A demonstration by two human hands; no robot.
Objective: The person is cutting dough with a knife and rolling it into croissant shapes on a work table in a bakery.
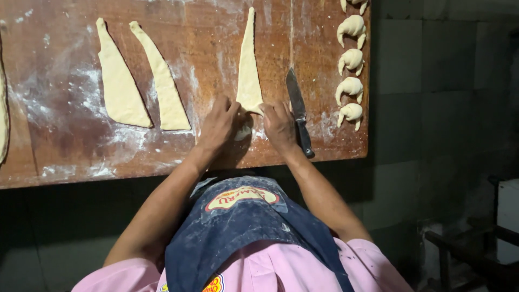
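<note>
A long thin triangle of pale dough [248, 70] lies on the floured wooden table [65, 146], its point towards the far side. My left hand [219, 127] and my right hand [278, 127] both grip the wide near end of it, one at each corner, fingers curled onto the dough. A small bit of dough shows between my hands, below that edge. A dark-handled knife [299, 113] lies just right of my right hand, blade pointing away from me.
Two more cut dough triangles [121, 81] [162, 81] lie to the left. Several rolled crescent-shaped pieces [351, 59] line the table's right edge. Another dough strip [2, 108] shows at the far left. A grey tiled wall and dark furniture [476, 249] stand to the right.
</note>
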